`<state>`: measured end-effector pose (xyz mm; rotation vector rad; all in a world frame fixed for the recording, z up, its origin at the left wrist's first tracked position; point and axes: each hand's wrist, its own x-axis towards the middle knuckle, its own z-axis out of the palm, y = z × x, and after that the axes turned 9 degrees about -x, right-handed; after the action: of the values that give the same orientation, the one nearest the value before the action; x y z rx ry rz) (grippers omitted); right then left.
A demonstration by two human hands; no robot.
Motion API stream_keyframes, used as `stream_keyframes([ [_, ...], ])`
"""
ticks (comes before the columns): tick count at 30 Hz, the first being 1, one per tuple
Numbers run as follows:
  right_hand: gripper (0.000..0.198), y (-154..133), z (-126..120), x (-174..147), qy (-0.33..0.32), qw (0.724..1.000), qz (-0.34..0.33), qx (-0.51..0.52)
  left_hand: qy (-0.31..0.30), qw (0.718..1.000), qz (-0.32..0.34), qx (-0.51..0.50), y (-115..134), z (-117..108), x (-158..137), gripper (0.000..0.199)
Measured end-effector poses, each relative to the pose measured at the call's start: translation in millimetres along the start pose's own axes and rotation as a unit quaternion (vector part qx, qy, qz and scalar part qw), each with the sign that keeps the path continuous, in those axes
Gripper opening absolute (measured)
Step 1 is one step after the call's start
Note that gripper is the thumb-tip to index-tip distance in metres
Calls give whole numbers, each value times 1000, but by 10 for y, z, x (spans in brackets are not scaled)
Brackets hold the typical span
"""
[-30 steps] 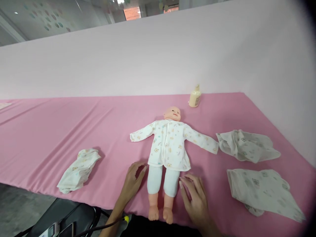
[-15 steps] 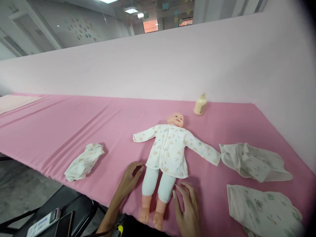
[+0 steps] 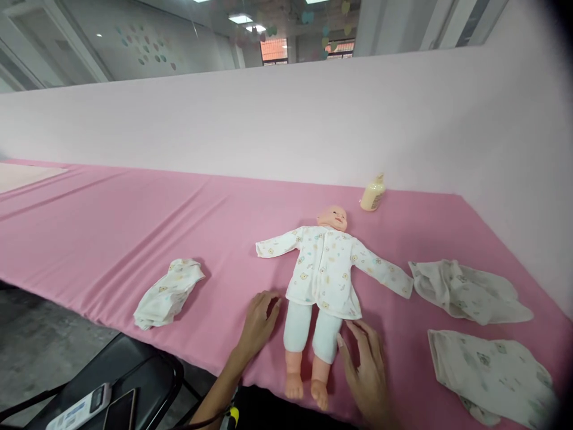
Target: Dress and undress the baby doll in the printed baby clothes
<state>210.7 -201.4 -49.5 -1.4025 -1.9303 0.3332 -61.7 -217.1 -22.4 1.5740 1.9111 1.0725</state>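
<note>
A baby doll point(image 3: 293, 361) lies on its back, feet towards me. It wears a white long-sleeved jacket point(image 3: 329, 272) with small printed animals and pale mint trousers point(image 3: 299, 328), its arms spread wide. My left hand point(image 3: 261, 322) rests on the pink sheet to the left of the doll's legs, fingers loosely curved and apart, holding nothing. On the other side, my right hand point(image 3: 364, 364) is open, its fingertips near the jacket's lower hem and the trouser leg. Whether those fingertips touch the cloth, I cannot tell.
Pink sheeting point(image 3: 179, 197) covers the table. A crumpled printed cloth point(image 3: 170, 295) lies left; two white printed garments, one upper point(image 3: 474, 292) and one lower point(image 3: 492, 373), lie right. A pump bottle point(image 3: 373, 194) stands by the wall. A black chair point(image 3: 147, 382) holds a phone point(image 3: 120, 412) and a white device point(image 3: 80, 412).
The view has shifted, so the doll and cloths appear farther right. My right hand has come slightly closer to the jacket hem; my left hand stays beside the legs.
</note>
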Motion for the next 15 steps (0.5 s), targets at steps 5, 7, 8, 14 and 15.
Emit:
stream_keyframes([
  [5,43,58,31,-6,8,998,13,-62,5,997,64,49,26,36,-97,24],
  [7,48,66,33,-9,13,996,32,-83,-6,996,78,44,4,-22,-142,24],
  [8,51,64,33,-8,17,995,42,-92,-10,996,84,41,-27,-86,-157,24],
  [14,55,13,12,25,17,989,108,-100,178,968,28,173,-449,-963,-209,37],
  [15,55,6,8,32,15,988,119,-96,205,954,0,216,-528,-1133,-233,41],
])
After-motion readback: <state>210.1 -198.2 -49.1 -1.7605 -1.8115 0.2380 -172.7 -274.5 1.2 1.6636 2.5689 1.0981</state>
